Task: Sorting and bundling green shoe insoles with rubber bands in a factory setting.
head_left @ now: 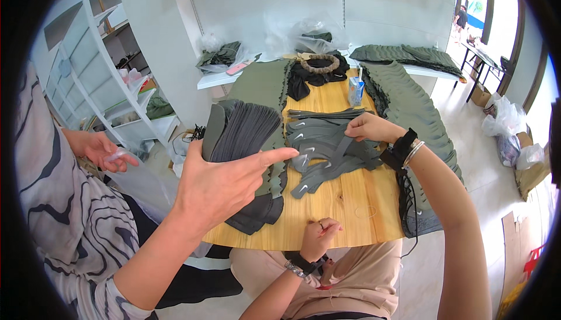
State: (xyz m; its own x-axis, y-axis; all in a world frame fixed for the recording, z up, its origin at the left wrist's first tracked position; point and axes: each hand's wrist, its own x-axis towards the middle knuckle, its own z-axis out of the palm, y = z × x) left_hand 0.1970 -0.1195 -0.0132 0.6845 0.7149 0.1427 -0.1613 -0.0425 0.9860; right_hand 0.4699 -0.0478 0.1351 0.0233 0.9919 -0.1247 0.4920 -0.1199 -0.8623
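Observation:
My right hand point(368, 126) pinches the end of a dark grey fabric strip point(340, 150) over the table. Under and around it lies a loose pile of similar grey strips point(307, 171), several with a small white mark. Near the table's front edge, above my lap, my left hand point(320, 238) is curled closed, with nothing visible in it. Another person's hand point(213, 188) rests against a thick stack of dark grey fabric pieces point(242, 133) on the left, its index finger stretched toward the pile. That person's other hand point(108, 152) holds a bit of clear plastic.
Layered olive-green fabric panels point(418, 115) drape along the wooden table's point(356, 221) right side; more green panels point(248, 86) lie left. At the back are a drink carton with a straw point(356, 89), black fabric point(299, 86) and a brown fuzzy ring point(320, 64). A black cord point(415, 203) hangs near my right forearm.

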